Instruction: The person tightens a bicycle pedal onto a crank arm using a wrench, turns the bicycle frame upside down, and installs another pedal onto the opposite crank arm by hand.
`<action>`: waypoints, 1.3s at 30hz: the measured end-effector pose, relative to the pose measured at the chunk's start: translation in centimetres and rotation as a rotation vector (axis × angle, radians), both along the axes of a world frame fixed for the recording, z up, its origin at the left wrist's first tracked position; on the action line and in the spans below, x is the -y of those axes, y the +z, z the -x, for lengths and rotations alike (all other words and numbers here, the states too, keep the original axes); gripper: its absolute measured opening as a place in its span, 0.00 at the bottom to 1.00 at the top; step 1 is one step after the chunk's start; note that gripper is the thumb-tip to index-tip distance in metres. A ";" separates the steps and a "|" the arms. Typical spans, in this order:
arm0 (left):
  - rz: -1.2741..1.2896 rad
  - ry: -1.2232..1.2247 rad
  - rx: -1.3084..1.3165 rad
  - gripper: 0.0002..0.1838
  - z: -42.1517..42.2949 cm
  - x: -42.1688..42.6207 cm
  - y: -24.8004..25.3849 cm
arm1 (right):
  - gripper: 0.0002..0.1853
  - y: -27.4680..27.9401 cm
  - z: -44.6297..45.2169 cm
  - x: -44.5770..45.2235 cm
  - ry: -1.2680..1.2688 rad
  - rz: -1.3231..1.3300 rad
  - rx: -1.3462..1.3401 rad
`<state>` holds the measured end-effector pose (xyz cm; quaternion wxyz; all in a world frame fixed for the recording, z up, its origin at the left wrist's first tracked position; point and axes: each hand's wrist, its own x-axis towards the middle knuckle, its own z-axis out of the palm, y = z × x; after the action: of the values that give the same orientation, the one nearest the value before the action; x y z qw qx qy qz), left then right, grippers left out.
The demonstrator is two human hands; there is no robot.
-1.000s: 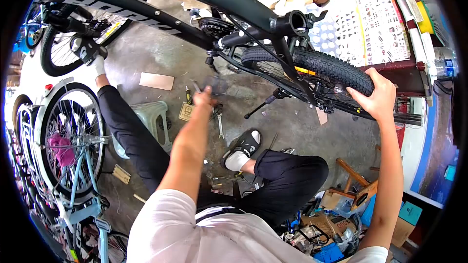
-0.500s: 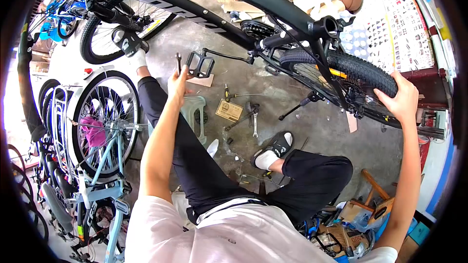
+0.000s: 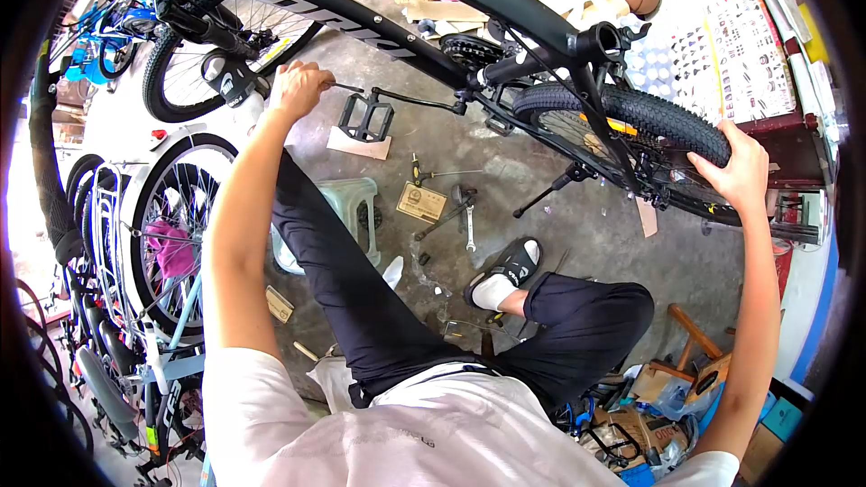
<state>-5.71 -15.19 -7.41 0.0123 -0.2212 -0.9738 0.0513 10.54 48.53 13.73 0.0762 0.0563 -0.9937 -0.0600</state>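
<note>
A black bicycle frame with white lettering crosses the upper view. My left hand is closed around a wrench, whose tip reaches toward the outer end of the crank arm; whether it touches is unclear. Below that tip hangs a black pedal over the floor. My right hand grips the knobby rear tire, thumb on the near side and fingers over the far side.
A screwdriver, small cardboard box and another wrench lie on the floor. Beside my leg stands a translucent plastic stool. Other bicycles crowd the left; cardboard and tools fill the lower right. A kickstand points down.
My left hand has moved up and left with the wrench, which has swung from upright to nearly level, pointing at the crank end. My right hand stays on the rear tire.
</note>
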 end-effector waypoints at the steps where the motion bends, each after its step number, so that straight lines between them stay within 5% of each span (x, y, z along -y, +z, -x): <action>1: 0.011 -0.014 -0.007 0.08 0.5 0.2 -0.4 | 0.29 -0.1 0.0 -0.1 -0.002 -0.002 0.003; 14: -0.191 0.123 0.297 0.11 2.0 0.0 -6.4 | 0.27 -0.1 0.2 -0.3 0.022 0.018 -0.013; 27: -0.343 -0.052 0.346 0.10 -0.1 -2.1 0.4 | 0.30 -0.3 -0.1 -0.5 0.020 -0.006 -0.040; 39: -0.315 -0.473 0.135 0.09 -5.2 -16.1 5.4 | 0.27 1.0 -0.5 1.3 -0.065 -0.021 0.041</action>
<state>-0.50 0.89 -2.05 -0.0066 -0.4403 -0.8899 -0.1194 10.99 47.21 14.73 0.0532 0.0261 -0.9957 -0.0717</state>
